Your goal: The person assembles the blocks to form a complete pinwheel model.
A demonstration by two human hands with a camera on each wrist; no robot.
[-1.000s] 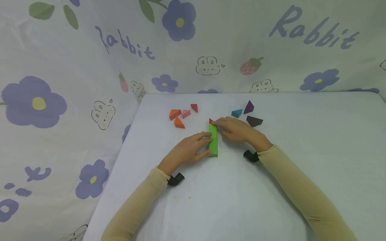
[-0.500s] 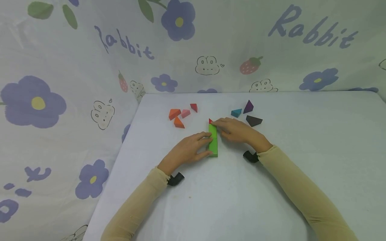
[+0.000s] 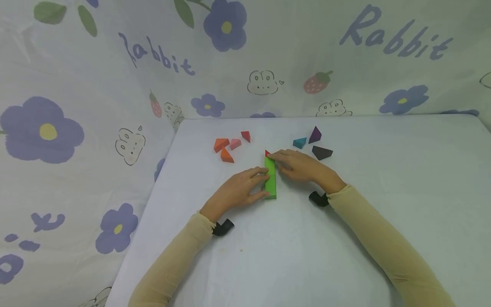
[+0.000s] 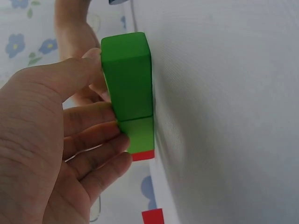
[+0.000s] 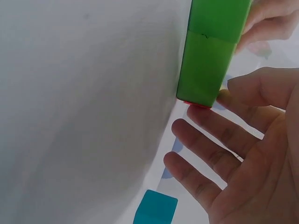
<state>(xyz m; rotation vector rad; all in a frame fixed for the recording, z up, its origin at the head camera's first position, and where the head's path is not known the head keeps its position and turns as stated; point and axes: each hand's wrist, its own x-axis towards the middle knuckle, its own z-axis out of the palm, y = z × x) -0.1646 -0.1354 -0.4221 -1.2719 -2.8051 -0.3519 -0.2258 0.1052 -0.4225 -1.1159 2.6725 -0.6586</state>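
Note:
Two green blocks stand end to end on the white table, a light green block (image 3: 272, 164) behind a darker green block (image 3: 271, 187). At their far end a small red block (image 3: 267, 153) lines up with them, mostly hidden under fingertips. My left hand (image 3: 239, 188) touches the left side of the row with thumb and fingertips; in the left wrist view the left hand (image 4: 70, 126) has its fingers fairly straight. My right hand (image 3: 301, 165) touches the red block with its fingertips; its remaining fingers (image 5: 205, 147) lie spread, holding nothing in the right wrist view.
Behind and left lie two orange blocks (image 3: 227, 156), a pink block (image 3: 235, 144) and a red block (image 3: 246, 136). Beyond the right hand are a blue block (image 3: 299, 143), a purple block (image 3: 315, 134) and a dark grey block (image 3: 322, 152). A patterned cloth (image 3: 291, 51) hangs behind.

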